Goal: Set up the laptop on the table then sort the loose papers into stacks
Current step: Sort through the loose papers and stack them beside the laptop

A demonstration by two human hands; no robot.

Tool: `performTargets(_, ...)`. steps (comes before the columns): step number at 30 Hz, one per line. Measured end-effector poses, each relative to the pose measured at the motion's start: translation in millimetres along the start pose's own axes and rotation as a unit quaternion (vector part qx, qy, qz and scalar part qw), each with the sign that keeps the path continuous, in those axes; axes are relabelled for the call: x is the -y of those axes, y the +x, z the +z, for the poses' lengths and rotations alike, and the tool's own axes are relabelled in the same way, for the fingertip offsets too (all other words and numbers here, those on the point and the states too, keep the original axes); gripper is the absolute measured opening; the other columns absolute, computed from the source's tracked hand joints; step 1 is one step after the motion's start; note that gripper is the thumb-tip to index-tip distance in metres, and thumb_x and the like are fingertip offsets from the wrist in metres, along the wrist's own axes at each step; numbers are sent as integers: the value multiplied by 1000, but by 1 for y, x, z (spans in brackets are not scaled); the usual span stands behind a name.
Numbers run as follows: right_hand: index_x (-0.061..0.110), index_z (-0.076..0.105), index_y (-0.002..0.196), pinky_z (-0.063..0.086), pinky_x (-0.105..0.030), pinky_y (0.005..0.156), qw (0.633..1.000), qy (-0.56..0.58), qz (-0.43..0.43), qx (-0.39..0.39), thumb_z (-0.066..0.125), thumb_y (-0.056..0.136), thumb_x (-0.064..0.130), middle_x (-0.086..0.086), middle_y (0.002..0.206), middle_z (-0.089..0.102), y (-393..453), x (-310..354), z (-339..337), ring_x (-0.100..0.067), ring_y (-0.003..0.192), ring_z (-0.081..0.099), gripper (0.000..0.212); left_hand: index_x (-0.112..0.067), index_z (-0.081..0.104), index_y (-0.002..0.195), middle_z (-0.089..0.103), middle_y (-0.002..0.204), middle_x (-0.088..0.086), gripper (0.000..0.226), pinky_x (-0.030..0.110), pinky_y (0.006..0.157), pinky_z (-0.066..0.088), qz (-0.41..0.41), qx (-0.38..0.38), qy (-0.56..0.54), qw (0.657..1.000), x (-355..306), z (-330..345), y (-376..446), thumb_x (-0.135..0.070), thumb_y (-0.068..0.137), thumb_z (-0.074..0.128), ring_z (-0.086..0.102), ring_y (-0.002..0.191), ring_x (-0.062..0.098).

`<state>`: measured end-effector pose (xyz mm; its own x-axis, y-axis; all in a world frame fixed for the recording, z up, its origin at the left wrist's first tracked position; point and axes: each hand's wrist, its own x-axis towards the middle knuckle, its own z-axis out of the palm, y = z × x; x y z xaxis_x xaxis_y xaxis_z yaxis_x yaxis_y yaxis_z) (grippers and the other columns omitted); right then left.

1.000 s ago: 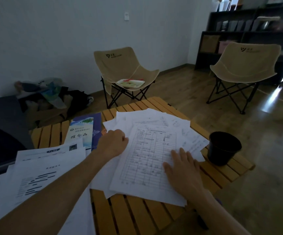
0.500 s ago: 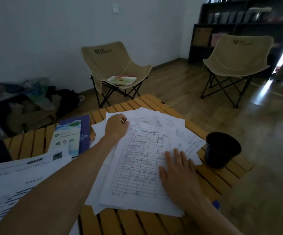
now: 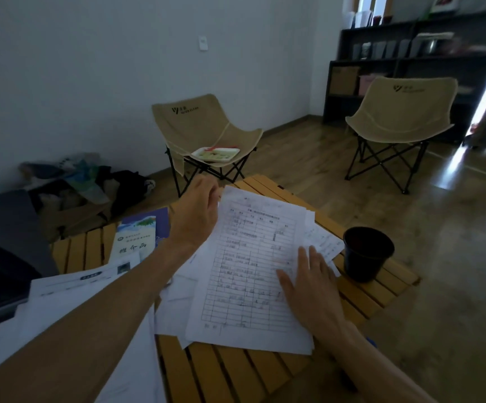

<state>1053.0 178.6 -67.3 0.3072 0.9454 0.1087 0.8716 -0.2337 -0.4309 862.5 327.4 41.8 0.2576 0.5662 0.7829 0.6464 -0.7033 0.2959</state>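
- table (image 3: 236, 373): slatted wood, yellow-stained, matt
- loose papers (image 3: 250, 271): thin white paper, matt, printed grid
- booklet (image 3: 137, 237): glossy paper cover
- cup (image 3: 366, 254): black, matt; material cannot be told
- chairs (image 3: 204, 126): beige cloth, black metal frames
- floor (image 3: 454, 257): wood, glossy sheen

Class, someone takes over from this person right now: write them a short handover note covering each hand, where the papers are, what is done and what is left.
Left hand: grips the far left corner of the grid-printed sheet.
Right hand: flat, pressing that sheet onto the loose paper pile.
Pile lies mid slatted table; a second stack of printed pages and a blue booklet lie to the left, a black cup to the right.
Done: one stack started.
Left: sort the pile.
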Motion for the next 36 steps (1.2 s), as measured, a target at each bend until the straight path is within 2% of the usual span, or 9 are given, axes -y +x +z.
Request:
performTargets(3, 11, 3, 158, 9, -42, 125, 999, 27, 10, 24, 27, 101, 60, -9, 167, 5, -3, -1, 1, -25, 154, 6, 79, -10, 52, 87, 62, 78, 1, 12, 17, 55, 45, -116, 39, -93, 988, -4, -25, -4, -14, 98, 53, 63, 69, 9)
performTargets(5, 9, 6, 158, 8, -43, 125, 998, -23, 8, 63, 24, 101, 60, -11, 167, 5, -10, -3, 6, -26, 154, 3, 78, -10, 59, 93, 67, 91, 5, 11, 19, 59, 46, -241, 140, -70, 958, 3, -26, -23, -21, 95, 58, 65, 82, 14)
performTargets(8, 11, 5, 159, 0, -43, 125, 996, -33, 7, 77, 20, 104, 54, -10, 167, -1, -17, -5, 10, -25, 154, -4, 71, -13, 63, 111, 65, 117, 6, 22, 29, 87, 49, -356, 275, -26, 892, 19, -8, -73, -26, 93, 61, 60, 107, 24)
performTargets(13, 16, 5, 159, -2, -45, 125, 995, -36, -11, 87, 21, 107, 43, -7, 167, -4, -19, -8, 14, -24, 154, -8, 61, -9, 53, 134, 53, 139, 11, 37, 32, 103, 38, -395, 261, -25, 880, 20, 21, -92, -19, 99, 49, 49, 126, 29)
performTargets(18, 13, -1, 159, -5, -45, 124, 994, -70, -23, 84, 15, 107, 38, -9, 166, -10, -14, -8, 20, -25, 153, -12, 60, -10, 61, 98, 57, 98, 6, 14, 27, 78, 41, -439, 236, -97, 862, 23, 52, -52, -22, 91, 61, 55, 95, 23)
performTargets(25, 13, -1, 159, -2, -45, 125, 993, -85, -31, 73, 13, 107, 37, -10, 167, -8, -14, -9, 20, -25, 154, -10, 59, -18, 54, 99, 60, 95, 1, 13, 24, 69, 41, -303, 203, -55, 930, 7, 44, -58, -22, 91, 64, 58, 87, 18)
performTargets(29, 13, 5, 159, 3, -43, 125, 995, -72, -37, 61, 18, 107, 39, -9, 167, -2, -14, -13, 21, -23, 154, -4, 60, -19, 50, 125, 58, 120, -2, 35, 29, 87, 51, -315, 242, -157, 904, -8, 28, -80, -22, 92, 62, 57, 108, 17)
performTargets(32, 15, 10, 159, 11, -39, 125, 998, 60, -10, 5, 35, 103, 48, -2, 167, 5, -18, -11, 16, -18, 154, 4, 69, -17, 46, 134, 57, 130, 2, 42, 34, 98, 47, -301, 262, -166, 902, -20, 8, -97, -12, 93, 56, 55, 119, 21)
performTargets(36, 17, 26, 154, 40, -45, 113, 932, 355, 65, -2, 70, 87, 50, 0, 159, 32, -22, -9, -9, -21, 142, 39, 87, -21, 53, 121, 65, 112, -4, 33, 31, 80, 59, -264, 150, -213, 929, -42, -34, -93, -9, 91, 55, 65, 101, 10)
